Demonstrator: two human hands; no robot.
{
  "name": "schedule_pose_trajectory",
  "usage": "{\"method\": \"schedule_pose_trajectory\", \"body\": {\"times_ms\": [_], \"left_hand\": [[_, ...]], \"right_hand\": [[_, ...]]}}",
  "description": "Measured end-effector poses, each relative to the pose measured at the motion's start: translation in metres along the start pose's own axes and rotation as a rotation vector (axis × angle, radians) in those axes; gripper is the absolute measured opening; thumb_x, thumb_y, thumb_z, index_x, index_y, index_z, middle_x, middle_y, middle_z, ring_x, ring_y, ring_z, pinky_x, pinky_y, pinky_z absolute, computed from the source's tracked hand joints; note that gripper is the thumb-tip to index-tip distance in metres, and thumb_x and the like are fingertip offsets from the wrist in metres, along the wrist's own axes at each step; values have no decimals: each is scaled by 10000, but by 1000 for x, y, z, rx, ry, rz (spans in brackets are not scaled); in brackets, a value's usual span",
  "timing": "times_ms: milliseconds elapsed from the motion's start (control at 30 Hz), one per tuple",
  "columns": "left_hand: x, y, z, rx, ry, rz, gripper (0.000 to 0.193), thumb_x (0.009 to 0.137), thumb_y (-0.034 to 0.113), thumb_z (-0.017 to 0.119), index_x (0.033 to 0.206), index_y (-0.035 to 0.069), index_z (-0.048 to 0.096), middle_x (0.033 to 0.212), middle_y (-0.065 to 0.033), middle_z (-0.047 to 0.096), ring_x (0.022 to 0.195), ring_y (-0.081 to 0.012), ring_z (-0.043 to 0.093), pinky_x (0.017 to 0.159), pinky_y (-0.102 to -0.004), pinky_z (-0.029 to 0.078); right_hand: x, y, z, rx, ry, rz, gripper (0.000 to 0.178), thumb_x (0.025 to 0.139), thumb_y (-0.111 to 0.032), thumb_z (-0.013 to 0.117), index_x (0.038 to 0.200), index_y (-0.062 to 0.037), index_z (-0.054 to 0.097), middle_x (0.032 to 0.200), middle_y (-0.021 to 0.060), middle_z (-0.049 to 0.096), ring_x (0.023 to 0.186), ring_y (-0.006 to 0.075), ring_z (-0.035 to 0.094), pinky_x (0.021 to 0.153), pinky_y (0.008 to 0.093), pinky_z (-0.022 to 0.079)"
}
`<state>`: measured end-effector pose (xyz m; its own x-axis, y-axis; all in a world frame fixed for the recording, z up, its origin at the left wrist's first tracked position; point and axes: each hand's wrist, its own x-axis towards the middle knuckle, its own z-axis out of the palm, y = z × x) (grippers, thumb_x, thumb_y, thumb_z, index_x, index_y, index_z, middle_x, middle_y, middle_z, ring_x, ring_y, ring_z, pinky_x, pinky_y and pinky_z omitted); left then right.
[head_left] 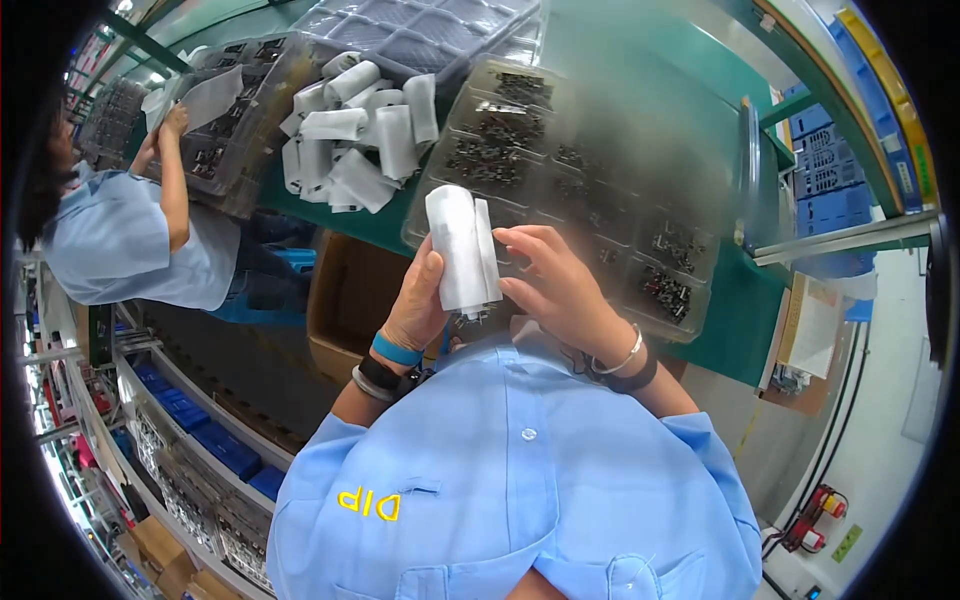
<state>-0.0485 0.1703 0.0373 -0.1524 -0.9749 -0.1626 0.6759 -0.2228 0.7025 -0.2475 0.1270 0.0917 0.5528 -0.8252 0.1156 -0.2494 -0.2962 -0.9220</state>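
Note:
My left hand [418, 300] is closed round a roll wrapped in white paper [462, 255], held upright above the near edge of the bench. Some small dark parts with thin metal pins [470, 318] poke out of its lower end. A loose flap of the paper runs down the roll's right side. My right hand [555, 285] is beside that flap, fingers apart and fingertips at or very near the paper. Behind my hands lies a clear plastic tray with compartments [428, 212], holding many small dark components [495, 160]. Left of it is a pile of similar white wrapped rolls [365, 135].
Empty-looking clear trays [420, 30] are stacked at the back of the green bench [735, 340]. A co-worker in a light blue shirt [150, 235] handles white paper over another tray at left. An open cardboard box [345, 300] stands below the bench edge.

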Motion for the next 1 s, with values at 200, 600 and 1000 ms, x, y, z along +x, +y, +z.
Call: {"method": "schedule_pose_trajectory", "body": {"times_ms": [200,600,1000], "left_hand": [[38,-26,40,20,80,-73,763,893,556,543,1419,56,307,1310,-99,483,1167,-195,515,984,-346,442],[58,-5,49,-64,30,-184,638,963,460,476,1444,88,283,1310,-85,482,1167,-178,505,976,-336,444],[67,47,-7,226,-221,-177,694,955,436,507,1472,81,211,1346,-94,452,1190,-183,490,1010,-337,403]], "right_hand": [[5,31,-49,-206,-40,-116,462,816,-136,672,1252,-85,531,1225,144,515,1071,296,552,873,354,487],[39,33,-51,-379,76,-207,428,802,-140,690,1197,-62,548,1188,136,543,1034,284,579,862,357,494],[77,-1,-6,-200,31,100,220,813,-146,676,953,-45,540,951,91,542,719,220,625,643,343,519]]}}
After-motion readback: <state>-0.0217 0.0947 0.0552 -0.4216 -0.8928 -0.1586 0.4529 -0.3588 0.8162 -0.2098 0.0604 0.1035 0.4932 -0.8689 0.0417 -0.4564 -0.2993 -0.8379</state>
